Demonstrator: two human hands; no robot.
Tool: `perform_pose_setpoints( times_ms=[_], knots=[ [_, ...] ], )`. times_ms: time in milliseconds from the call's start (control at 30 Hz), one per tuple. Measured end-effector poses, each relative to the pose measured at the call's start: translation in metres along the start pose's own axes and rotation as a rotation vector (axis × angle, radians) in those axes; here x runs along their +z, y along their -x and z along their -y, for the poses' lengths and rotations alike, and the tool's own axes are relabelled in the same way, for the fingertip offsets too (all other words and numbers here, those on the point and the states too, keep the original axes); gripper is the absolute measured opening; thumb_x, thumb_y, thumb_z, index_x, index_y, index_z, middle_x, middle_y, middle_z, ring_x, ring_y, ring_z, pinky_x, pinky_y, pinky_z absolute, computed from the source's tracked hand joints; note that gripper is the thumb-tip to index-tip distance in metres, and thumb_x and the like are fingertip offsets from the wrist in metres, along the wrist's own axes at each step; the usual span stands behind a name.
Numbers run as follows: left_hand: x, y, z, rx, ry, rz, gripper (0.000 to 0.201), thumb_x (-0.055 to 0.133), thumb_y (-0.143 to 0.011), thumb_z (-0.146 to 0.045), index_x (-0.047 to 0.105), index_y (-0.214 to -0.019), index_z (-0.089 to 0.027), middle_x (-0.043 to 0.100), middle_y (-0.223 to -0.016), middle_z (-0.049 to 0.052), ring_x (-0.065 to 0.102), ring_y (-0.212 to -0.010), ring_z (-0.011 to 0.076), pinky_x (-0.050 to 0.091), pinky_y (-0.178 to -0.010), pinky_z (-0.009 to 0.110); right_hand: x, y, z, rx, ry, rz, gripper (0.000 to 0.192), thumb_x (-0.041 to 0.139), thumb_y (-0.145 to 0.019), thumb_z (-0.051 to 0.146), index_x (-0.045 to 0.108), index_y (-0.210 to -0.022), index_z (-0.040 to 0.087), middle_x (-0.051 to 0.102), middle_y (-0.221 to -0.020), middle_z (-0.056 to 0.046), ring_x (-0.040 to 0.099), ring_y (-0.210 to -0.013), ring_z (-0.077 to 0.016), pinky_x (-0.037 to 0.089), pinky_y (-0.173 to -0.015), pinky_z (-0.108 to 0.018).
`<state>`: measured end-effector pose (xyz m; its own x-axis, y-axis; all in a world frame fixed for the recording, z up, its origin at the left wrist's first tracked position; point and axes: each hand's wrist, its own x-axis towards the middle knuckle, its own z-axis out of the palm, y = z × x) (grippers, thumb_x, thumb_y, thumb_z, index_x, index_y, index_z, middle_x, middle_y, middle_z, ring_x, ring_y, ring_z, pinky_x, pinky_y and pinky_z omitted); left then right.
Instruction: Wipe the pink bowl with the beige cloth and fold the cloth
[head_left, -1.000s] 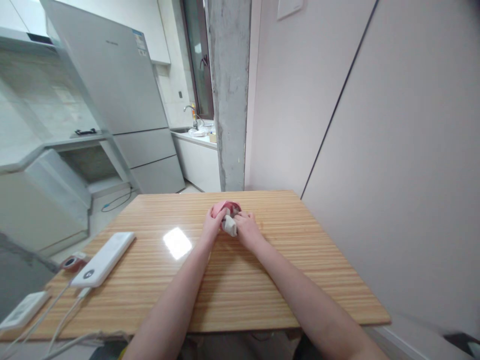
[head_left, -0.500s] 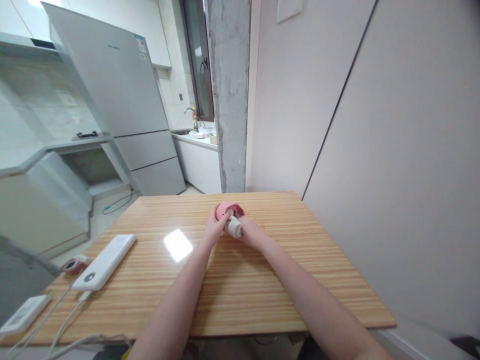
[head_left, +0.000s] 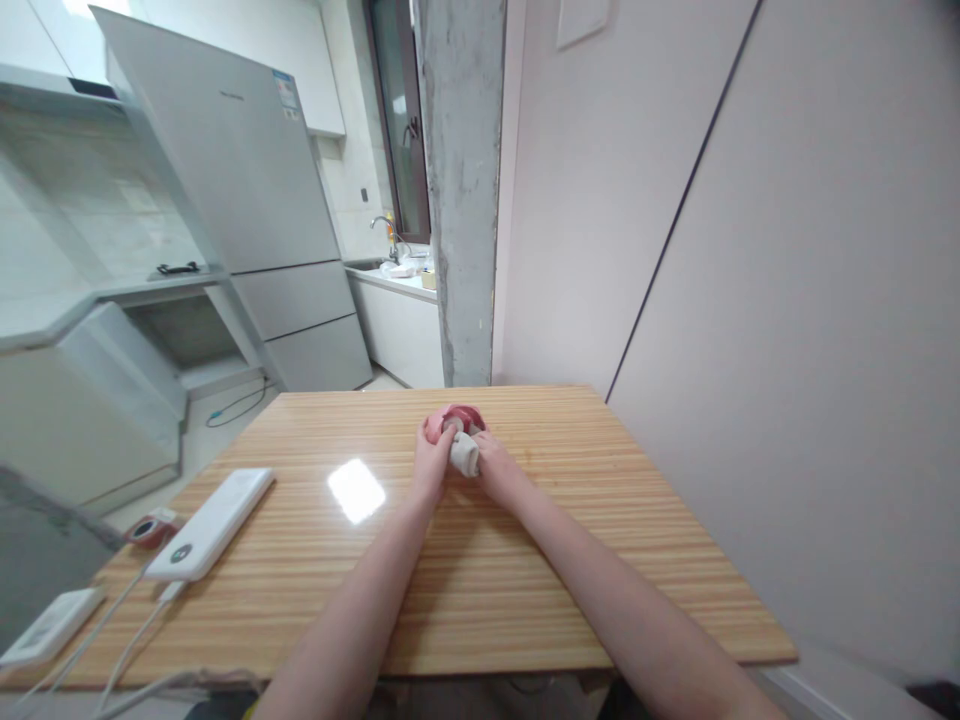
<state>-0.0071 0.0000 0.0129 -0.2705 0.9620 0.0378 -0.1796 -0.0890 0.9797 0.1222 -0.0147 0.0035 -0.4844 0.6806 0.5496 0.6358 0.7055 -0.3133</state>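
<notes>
Gripping a rounded pink object (head_left: 448,412), pale cloth (head_left: 465,456) protruding: left fingers (head_left: 445,441) — right fingers (head_left: 486,440) unclear.

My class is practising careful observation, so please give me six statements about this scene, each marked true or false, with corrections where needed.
1. A pale, cloth-like piece shows between the left hand and the right hand. True.
2. The left hand holds a pink object. True.
3. The right hand is well away from the pink object. False: it is close up beside it.
4. A white device lies on the table. True.
5. The white device is to the right of both hands. False: it is to their left.
6. The pink object is at the table's near edge. False: it is closer to the far edge.
</notes>
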Motion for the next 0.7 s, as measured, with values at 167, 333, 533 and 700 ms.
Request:
perform_pose_setpoints(
  times_ms=[167,333,533,700],
  knots=[
    [-0.011,-0.003,-0.021,0.183,-0.273,0.138,0.055,0.078,-0.064,-0.036,0.059,-0.113,-0.017,0.063,-0.115,0.012,0.055,-0.115,0.0257,0.038,-0.104,0.039,-0.001,0.002,-0.004,0.017,0.033,0.063,0.032,0.056,-0.082,0.010,0.061,-0.114,0.015,0.063,-0.110,-0.012,0.054,-0.104,-0.0230,0.048,-0.090,-0.035],
    [-0.003,0.004,-0.015,0.188,-0.107,0.134,0.087,0.081,-0.060,-0.035,0.039,-0.135,-0.020,0.055,-0.127,0.013,0.057,-0.114,0.0233,0.044,-0.099,0.036,-0.003,0.002,-0.005,0.015,0.018,0.018,0.032,0.053,-0.085,0.011,0.062,-0.115,0.017,0.063,-0.112,-0.011,0.051,-0.112,-0.0234,0.046,-0.098,-0.036],
    [0.002,0.005,-0.009,0.092,-0.037,0.065,0.068,0.078,-0.065,-0.035,0.047,-0.122,-0.017,0.059,-0.121,0.014,0.057,-0.113,0.0236,0.045,-0.098,0.037,-0.006,0.000,0.001,0.050,-0.091,-0.057,0.034,0.047,-0.087,0.009,0.058,-0.119,0.014,0.062,-0.110,-0.011,0.053,-0.109,-0.0199,0.045,-0.098,-0.034],
    [-0.012,-0.007,-0.023,0.123,-0.176,0.126,0.046,0.076,-0.066,-0.033,0.060,-0.106,-0.016,0.065,-0.110,0.012,0.059,-0.109,0.0239,0.041,-0.100,0.038,-0.006,-0.001,0.001,0.031,0.044,0.079,0.031,0.053,-0.087,0.013,0.061,-0.116,0.018,0.060,-0.117,-0.012,0.051,-0.111,-0.0224,0.045,-0.095,-0.037]
  ],
)
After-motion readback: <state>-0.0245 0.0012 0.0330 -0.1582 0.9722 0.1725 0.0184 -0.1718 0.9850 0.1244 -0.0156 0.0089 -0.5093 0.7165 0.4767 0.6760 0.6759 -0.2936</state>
